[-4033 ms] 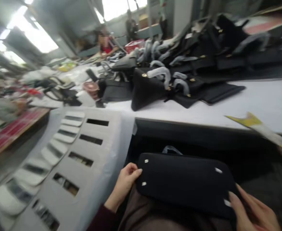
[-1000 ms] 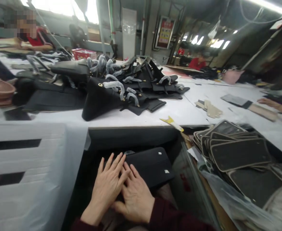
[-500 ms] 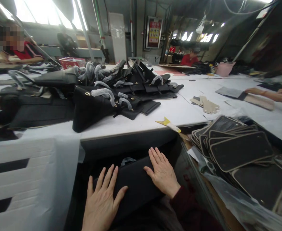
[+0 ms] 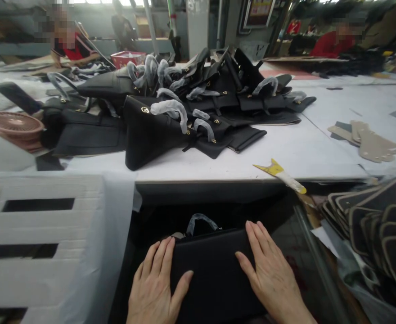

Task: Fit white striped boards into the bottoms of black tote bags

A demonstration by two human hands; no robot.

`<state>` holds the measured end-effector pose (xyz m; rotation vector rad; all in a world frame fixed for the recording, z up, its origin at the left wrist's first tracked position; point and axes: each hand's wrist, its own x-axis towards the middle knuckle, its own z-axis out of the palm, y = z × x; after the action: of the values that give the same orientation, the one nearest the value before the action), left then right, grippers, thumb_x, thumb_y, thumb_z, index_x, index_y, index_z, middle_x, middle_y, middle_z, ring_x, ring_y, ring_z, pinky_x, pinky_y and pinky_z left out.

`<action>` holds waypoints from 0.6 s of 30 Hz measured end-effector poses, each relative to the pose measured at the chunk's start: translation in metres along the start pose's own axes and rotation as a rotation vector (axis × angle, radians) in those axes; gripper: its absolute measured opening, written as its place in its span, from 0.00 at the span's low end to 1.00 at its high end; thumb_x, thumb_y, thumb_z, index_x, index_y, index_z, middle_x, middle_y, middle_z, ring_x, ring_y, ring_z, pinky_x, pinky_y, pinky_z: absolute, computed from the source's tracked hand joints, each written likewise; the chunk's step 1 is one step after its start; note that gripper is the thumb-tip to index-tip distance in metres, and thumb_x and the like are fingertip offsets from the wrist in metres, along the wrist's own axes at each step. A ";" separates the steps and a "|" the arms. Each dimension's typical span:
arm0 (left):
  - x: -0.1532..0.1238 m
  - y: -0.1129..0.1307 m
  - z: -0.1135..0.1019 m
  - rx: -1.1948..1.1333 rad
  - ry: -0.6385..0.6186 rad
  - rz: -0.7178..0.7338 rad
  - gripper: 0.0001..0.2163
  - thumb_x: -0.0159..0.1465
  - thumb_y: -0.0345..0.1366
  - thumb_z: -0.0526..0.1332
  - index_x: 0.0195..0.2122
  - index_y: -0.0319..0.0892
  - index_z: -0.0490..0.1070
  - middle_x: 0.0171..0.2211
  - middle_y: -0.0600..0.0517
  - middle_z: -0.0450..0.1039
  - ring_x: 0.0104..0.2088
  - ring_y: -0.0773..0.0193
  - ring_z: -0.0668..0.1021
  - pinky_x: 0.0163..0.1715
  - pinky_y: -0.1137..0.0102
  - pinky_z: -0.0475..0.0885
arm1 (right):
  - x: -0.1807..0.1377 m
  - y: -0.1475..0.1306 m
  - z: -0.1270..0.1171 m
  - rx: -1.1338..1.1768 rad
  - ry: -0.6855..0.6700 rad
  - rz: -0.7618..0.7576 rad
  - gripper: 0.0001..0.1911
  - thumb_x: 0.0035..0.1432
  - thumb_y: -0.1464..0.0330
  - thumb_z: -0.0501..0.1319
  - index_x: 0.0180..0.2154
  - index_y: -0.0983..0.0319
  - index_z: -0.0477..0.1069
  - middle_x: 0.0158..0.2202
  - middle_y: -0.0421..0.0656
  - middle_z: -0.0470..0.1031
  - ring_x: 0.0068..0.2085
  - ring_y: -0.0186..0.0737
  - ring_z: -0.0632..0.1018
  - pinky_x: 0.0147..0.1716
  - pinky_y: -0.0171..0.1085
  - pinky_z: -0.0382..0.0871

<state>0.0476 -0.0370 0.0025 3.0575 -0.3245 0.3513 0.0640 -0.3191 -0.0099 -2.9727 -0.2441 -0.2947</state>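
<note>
On white tabletop (image 4: 322, 146), black bags (image 4: 230, 104) heaped; co-workers (image 4: 74, 50) beyond; left hand (image 4: 155, 283), right hand (image 4: 272, 274) flat on dark bag (image 4: 214, 276), thumbs spread.

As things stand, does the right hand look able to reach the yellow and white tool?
Probably yes. The yellow and white tool lies at the near edge of the table, ahead of the right hand, with nothing seen covering it; the hand would need to lift off the black bag.

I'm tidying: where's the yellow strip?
In the head view, the yellow strip lies right of centre on the white table at its edge, beyond the right hand.
</note>
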 end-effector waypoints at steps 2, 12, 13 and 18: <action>-0.001 -0.003 0.002 -0.002 -0.014 0.000 0.34 0.66 0.53 0.55 0.68 0.42 0.51 0.64 0.49 0.64 0.64 0.52 0.62 0.56 0.59 0.63 | 0.001 0.002 0.001 0.019 0.001 0.003 0.34 0.69 0.51 0.46 0.68 0.64 0.50 0.67 0.47 0.58 0.68 0.49 0.57 0.61 0.49 0.63; 0.000 -0.010 0.006 -0.036 -0.077 -0.013 0.37 0.64 0.53 0.56 0.70 0.44 0.46 0.62 0.47 0.64 0.63 0.48 0.63 0.58 0.55 0.63 | 0.009 0.009 0.003 0.135 -0.003 0.069 0.32 0.69 0.54 0.48 0.68 0.59 0.49 0.64 0.48 0.62 0.64 0.53 0.64 0.58 0.52 0.66; -0.001 -0.011 0.007 -0.049 -0.077 -0.012 0.35 0.65 0.52 0.56 0.69 0.44 0.47 0.62 0.47 0.64 0.63 0.49 0.63 0.58 0.56 0.64 | 0.009 0.011 0.005 0.168 -0.020 0.094 0.31 0.69 0.55 0.48 0.68 0.58 0.50 0.64 0.48 0.62 0.63 0.51 0.65 0.58 0.51 0.68; -0.001 -0.008 0.011 -0.128 -0.025 -0.022 0.28 0.68 0.46 0.53 0.67 0.42 0.51 0.66 0.44 0.57 0.66 0.50 0.59 0.61 0.54 0.63 | 0.002 0.020 0.011 0.348 -0.034 0.242 0.30 0.71 0.57 0.44 0.70 0.59 0.46 0.66 0.49 0.61 0.64 0.47 0.66 0.61 0.51 0.66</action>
<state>0.0511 -0.0303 -0.0086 2.9400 -0.3021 0.2793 0.0715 -0.3370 -0.0223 -2.6275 0.0579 -0.1536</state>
